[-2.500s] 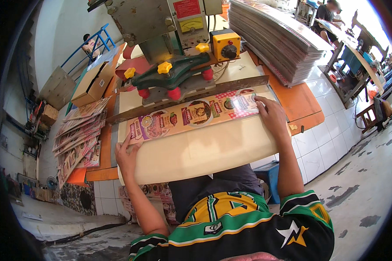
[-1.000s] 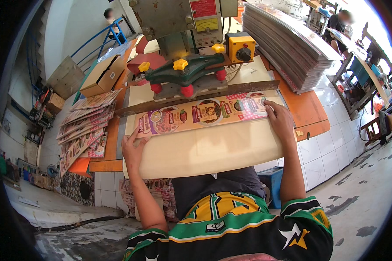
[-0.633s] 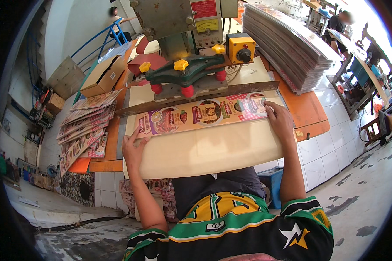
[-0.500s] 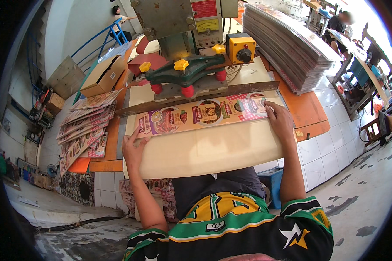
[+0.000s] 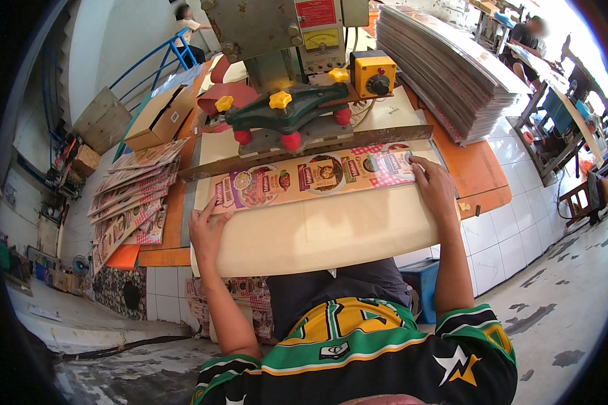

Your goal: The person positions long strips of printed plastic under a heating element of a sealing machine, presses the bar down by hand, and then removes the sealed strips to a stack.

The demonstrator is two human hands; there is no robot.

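A long printed plastic strip [image 5: 290,182] with food pictures and a red checked end lies across a cream sheet [image 5: 304,236]. Its far edge runs along the metal bar [image 5: 378,138] of a heat-sealing press [image 5: 284,115], which has a green frame and yellow knobs. My left hand [image 5: 208,233] grips the strip's left end, thumb on the near side and a finger at its edge. At the opposite end, my right hand [image 5: 431,183] pinches the strip's right edge between thumb and fingers. Both hands rest low against the work surface.
A tall stack of flat sheets [image 5: 446,74] stands at the far right. Printed pieces [image 5: 135,196] are piled on the left beside an open cardboard box [image 5: 159,118]. A yellow control box [image 5: 373,75] sits by the press. Other people are in the background on both sides.
My hands, the strip and the press stay in place. Only the people in the background have shifted slightly.
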